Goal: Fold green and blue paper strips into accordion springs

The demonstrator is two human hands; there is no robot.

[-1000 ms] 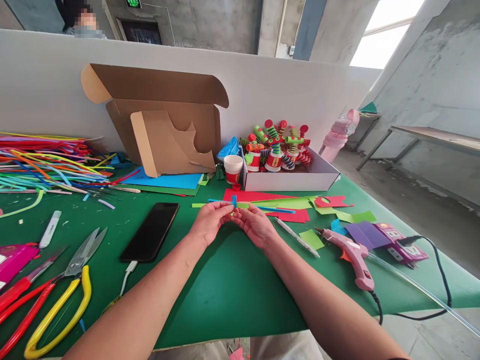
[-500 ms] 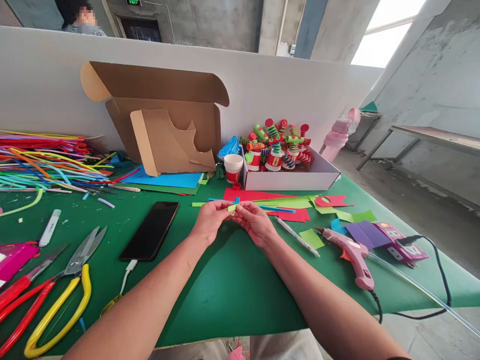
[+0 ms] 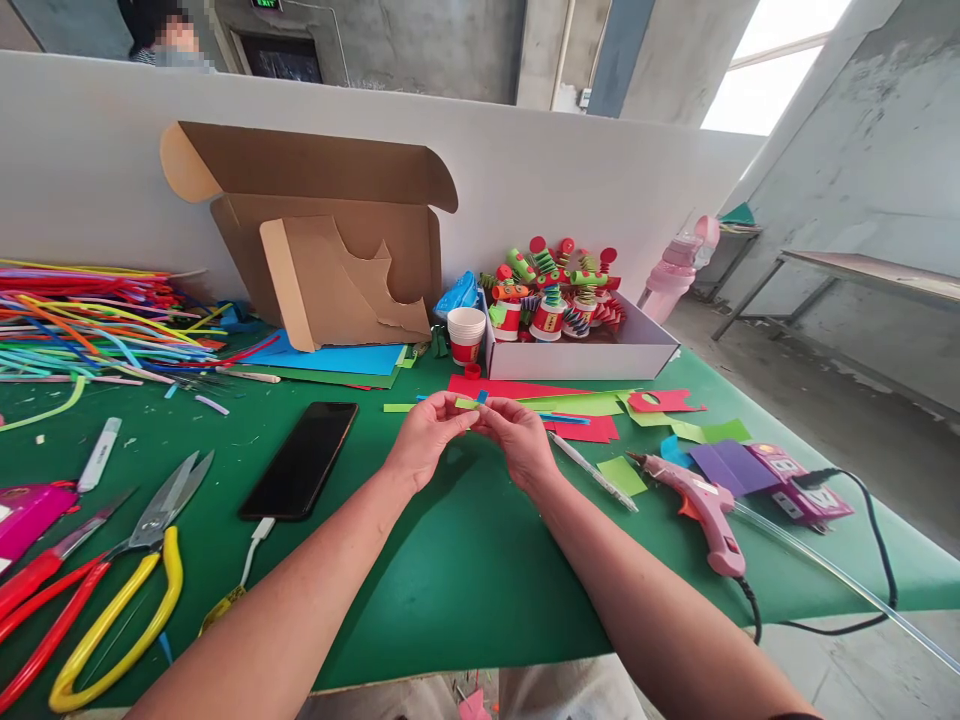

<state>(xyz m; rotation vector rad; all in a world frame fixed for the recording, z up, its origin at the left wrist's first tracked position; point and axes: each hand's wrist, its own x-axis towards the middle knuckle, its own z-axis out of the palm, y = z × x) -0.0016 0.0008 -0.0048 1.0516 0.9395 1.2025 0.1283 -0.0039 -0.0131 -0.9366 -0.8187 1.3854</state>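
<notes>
My left hand point(image 3: 426, 438) and my right hand point(image 3: 517, 437) meet fingertip to fingertip above the green table. Between them they pinch a folded paper strip; its light green part point(image 3: 466, 403) shows at the left fingers and a short blue part point(image 3: 482, 397) sticks up beside the right ones. The rest of the strip is hidden by my fingers. Just behind my hands lie a red paper sheet point(image 3: 517, 387), green strips point(image 3: 585, 403) and thin blue strips point(image 3: 566, 419). A white pen point(image 3: 596, 474) rests right of my right hand.
A black phone point(image 3: 301, 460), yellow-and-red-handled scissors point(image 3: 161, 545) and a pile of coloured pipe cleaners point(image 3: 97, 330) are at left. A pink glue gun point(image 3: 697, 505) with its cord lies right. Behind stand paper cups point(image 3: 466, 335), a white box point(image 3: 585, 362) of cup figures and a cardboard box point(image 3: 330, 175).
My fingers have shifted slightly on the paper strip. Its green part has turned from hanging down to lying nearly level, and the blue part now tilts to the right.
</notes>
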